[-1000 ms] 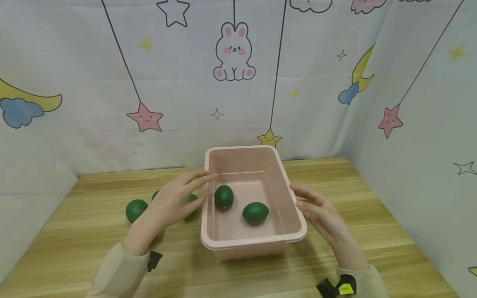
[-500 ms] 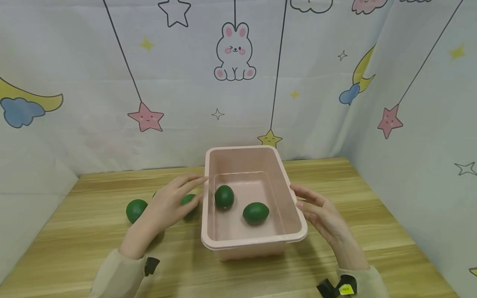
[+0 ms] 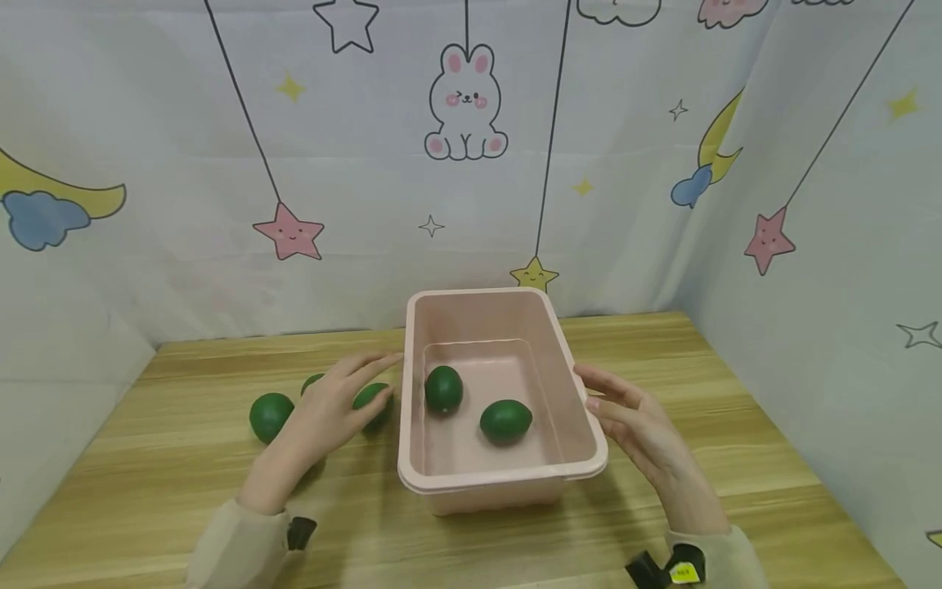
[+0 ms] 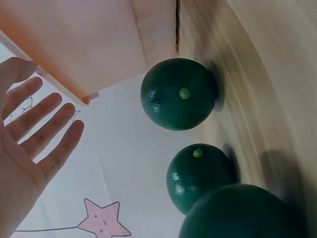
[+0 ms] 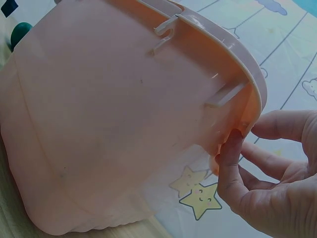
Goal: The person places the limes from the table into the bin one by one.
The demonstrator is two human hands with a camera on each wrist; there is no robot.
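Right hand [image 3: 636, 421] pinching a pink plastic bin [image 3: 482, 317]; left hand [image 3: 331, 413] unladen

The right hand, wrist low, grips the bin's right rim between thumb and fingers in a narrow pinch. The left hand lies palm down beside the opposite rim, fingers extended, spread wide and holding nothing; whether its fingertips touch the bin cannot be told. The bin stands on a wood-grain table [image 3: 736, 458], backed and flanked by white fabric [image 3: 353, 286] printed with a rabbit, stars, moons and clouds. Five dark green, lime-like fruits are visible: two fruits [image 3: 505, 422] apart on the bin's floor, and three table fruits [image 3: 271, 418] around the left hand.
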